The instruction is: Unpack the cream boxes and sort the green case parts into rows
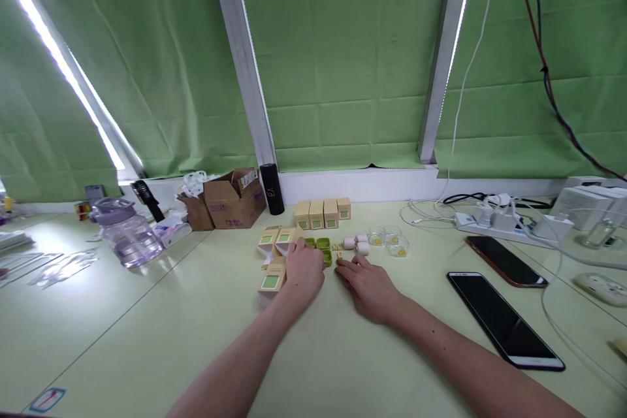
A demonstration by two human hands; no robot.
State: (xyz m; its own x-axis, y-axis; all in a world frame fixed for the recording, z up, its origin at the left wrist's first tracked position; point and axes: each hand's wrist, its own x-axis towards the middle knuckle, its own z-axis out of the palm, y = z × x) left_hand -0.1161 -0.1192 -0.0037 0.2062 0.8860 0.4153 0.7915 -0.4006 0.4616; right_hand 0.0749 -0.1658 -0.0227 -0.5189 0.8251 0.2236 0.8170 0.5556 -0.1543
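Note:
My left hand (pixel 304 272) is closed, its fingers curled down at the near left side of a cluster of small green square cups (pixel 323 243). Whatever lies under those fingers is hidden. My right hand (pixel 368 289) rests on the table with its fingers stretched out and lying low. Its index fingertip is at the small yellow pieces (pixel 337 247), to the right of the green cups. Pale pink cylinders (pixel 362 248) stand just beyond it, and clear round cups (pixel 392 236) with yellow dots sit farther right. Left of my left hand are small cardboard boxes with green labels (pixel 271 281).
A row of small kraft boxes (pixel 316 214) stands behind the cups. Farther left are an open carton (pixel 234 199), a black cylinder (pixel 272 189) and a purple-lidded jug (pixel 128 235). Two phones (pixel 504 320), a power strip (pixel 507 227) and loose cables lie on the right.

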